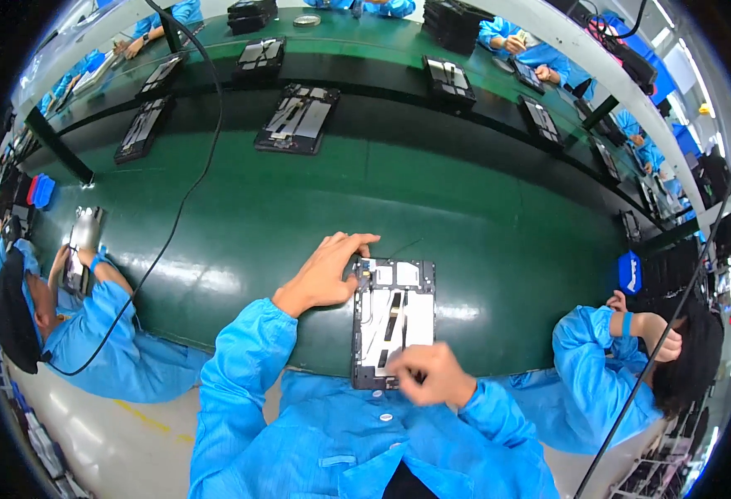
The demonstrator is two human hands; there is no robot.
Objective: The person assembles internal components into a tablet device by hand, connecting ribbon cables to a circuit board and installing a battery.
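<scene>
Where the right hand (433, 373) blurs, tablet (395, 320) corner hidden, grip impossible to tell, left hand (325, 271) splayed

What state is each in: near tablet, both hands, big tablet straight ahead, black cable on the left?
Near tablet: lying flat, back cover off, internals exposed.
Left hand: open, thumb at the near tablet's upper left edge.
Right hand: fingers curled over its lower end, blurred; grip unclear.
Tablet ahead: lying down, internals exposed.
Black cable: curved, not taut.
</scene>
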